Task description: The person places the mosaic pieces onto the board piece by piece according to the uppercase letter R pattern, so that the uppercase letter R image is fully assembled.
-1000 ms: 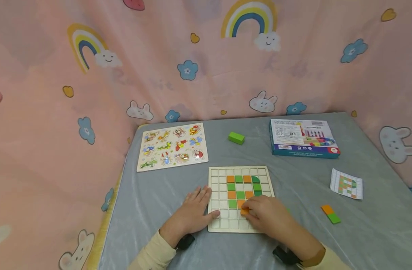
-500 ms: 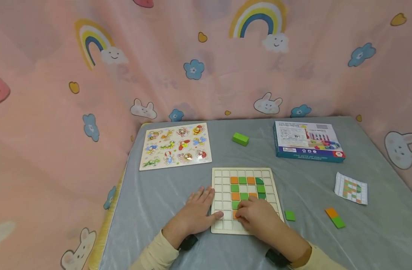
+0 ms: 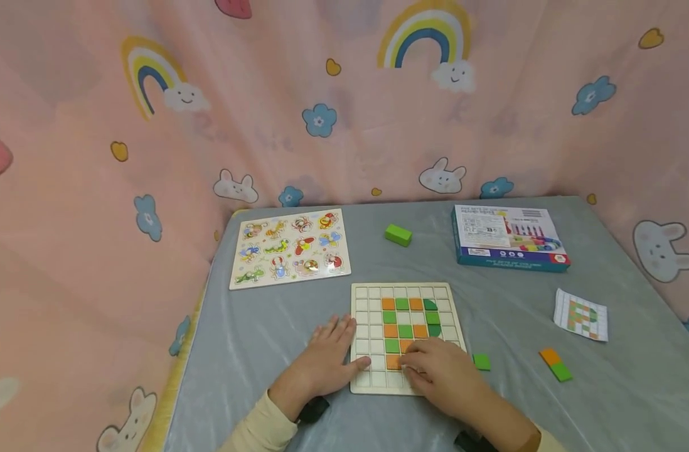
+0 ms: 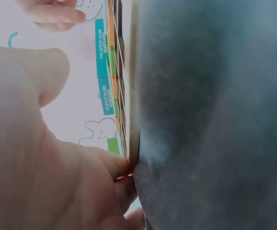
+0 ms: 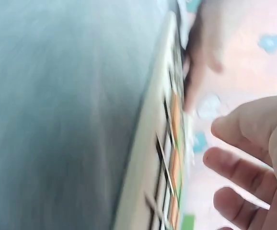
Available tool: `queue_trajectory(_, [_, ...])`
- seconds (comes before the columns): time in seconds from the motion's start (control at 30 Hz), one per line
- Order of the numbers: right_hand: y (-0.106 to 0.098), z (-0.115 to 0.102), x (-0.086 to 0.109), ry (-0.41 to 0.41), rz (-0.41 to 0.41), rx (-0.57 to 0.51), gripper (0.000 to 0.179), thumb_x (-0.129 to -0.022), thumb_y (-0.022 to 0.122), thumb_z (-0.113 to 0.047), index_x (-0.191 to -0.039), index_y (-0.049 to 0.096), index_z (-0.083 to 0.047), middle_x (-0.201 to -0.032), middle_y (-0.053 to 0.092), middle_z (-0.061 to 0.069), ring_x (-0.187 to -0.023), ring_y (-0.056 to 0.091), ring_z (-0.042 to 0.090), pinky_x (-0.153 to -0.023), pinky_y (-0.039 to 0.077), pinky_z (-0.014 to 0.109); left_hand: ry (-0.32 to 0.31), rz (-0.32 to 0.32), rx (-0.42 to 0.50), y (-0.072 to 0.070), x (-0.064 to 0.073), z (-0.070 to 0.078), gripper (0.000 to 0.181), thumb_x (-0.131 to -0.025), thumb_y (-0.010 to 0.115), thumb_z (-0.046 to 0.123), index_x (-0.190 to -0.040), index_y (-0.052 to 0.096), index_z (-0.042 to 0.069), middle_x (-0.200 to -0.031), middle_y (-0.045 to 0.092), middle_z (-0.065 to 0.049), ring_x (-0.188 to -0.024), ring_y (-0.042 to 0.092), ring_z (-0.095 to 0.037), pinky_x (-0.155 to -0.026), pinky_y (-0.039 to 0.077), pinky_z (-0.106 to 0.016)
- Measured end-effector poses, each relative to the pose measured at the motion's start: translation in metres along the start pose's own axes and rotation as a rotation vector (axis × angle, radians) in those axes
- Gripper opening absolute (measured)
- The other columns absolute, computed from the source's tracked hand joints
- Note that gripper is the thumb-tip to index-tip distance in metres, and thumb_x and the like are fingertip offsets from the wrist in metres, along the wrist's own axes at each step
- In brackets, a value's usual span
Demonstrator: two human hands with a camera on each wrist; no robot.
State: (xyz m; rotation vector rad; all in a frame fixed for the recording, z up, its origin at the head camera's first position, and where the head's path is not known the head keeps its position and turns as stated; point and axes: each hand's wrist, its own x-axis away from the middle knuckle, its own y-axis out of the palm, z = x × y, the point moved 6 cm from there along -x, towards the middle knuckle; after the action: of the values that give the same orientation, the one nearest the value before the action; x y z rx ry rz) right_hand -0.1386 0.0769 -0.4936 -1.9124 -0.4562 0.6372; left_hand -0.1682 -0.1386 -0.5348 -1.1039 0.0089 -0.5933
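Observation:
A square wooden grid board [image 3: 373, 378] lies in front of me, with orange and green tiles in several of its cells. My left hand [image 3: 320, 361] rests at the board's left edge, fingers extended, the thumb over the rim. Over the lower middle of the board is my right hand [image 3: 446, 375], its fingers bent, close beside the lowest orange tile [image 3: 393, 362]. In the right wrist view the thumb and fingertips [image 5: 219, 199] stand apart with nothing between them. The right hand hides some cells behind it in the head view.
A loose green tile [image 3: 481, 362] lies right of the board, and an orange tile [image 3: 550, 357] touches another green tile [image 3: 561, 371] farther right. Beyond are a pattern card [image 3: 561, 307], a flat box [image 3: 511, 263], a green block [image 3: 398, 235] and an insect puzzle [image 3: 290, 276].
The right hand carried an orange tile left into the lowest filled cell and let it go, then shifted slightly right. The left hand stayed at the board's edge.

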Motion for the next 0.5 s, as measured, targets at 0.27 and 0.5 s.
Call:
queue_trajectory(0.27, [-0.033, 0.058, 0.044, 0.366, 0.014, -0.057, 0.016, -0.097, 0.081, -0.019, -0.113, 0.083, -0.018, -0.114, 0.074, 0.0, -0.108, 0.07, 0.029, -0.091, 0.057, 0.057, 0.01, 0.004, 0.004, 0.003, 0.0, 0.001, 0.089, -0.108, 0.049, 0.064, -0.17, 0.025, 0.004, -0.176, 0.02, -0.012, -0.163, 0.012, -0.034, -0.128, 0.015, -0.057])
queue_trajectory(0.5, [-0.039, 0.091, 0.072, 0.483, -0.029, -0.057, 0.024, -0.096, 0.081, -0.022, -0.118, 0.082, -0.016, -0.117, 0.075, 0.005, -0.114, 0.068, 0.039, -0.092, 0.053, 0.064, 0.002, -0.004, 0.004, 0.004, -0.001, -0.001, 0.088, -0.108, 0.05, 0.063, -0.17, 0.024, 0.005, -0.177, 0.018, -0.011, -0.163, 0.01, -0.034, -0.128, 0.013, -0.058])
